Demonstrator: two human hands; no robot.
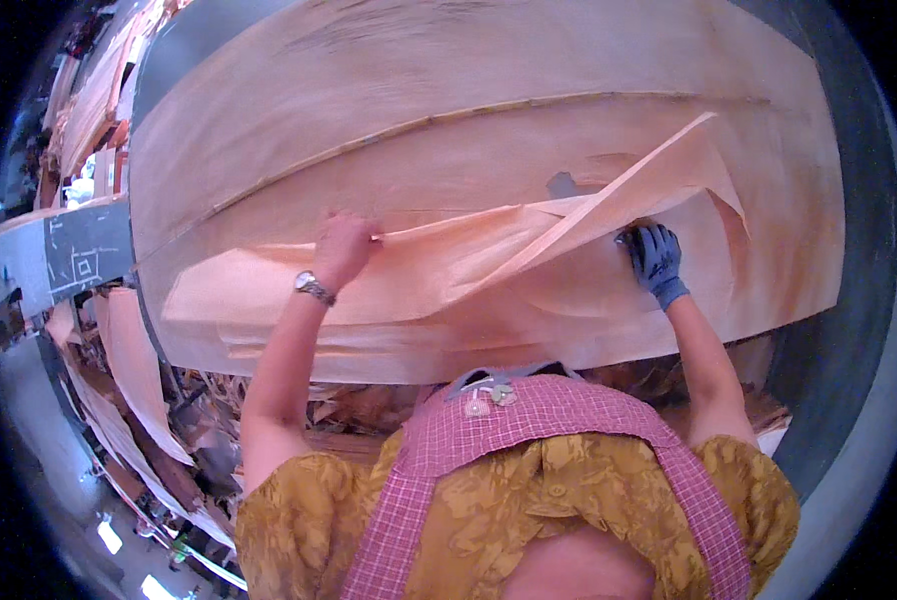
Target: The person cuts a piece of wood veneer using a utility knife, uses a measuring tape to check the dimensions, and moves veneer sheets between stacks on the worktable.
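Observation:
A thin, pale orange sheet of wood veneer [409,283] lies buckled and folded over a large board [449,60] in front of me. One strip of it rises diagonally to a point at the far right. My left hand [347,248], bare with a metal watch on the wrist, is closed on the veneer's raised far edge. In a grey-blue glove, my right hand [656,262] rests on the board's surface beside the folded strip. Its fingers are curled round a small dark object that I cannot make out.
A long thin wooden strip [429,121] curves across the board beyond the veneer. A grey patch [563,185] shows near the fold. Veneer scraps [209,410] lie below the near edge. At left are a chalk-marked grey beam [84,250] and stacked sheets [104,110].

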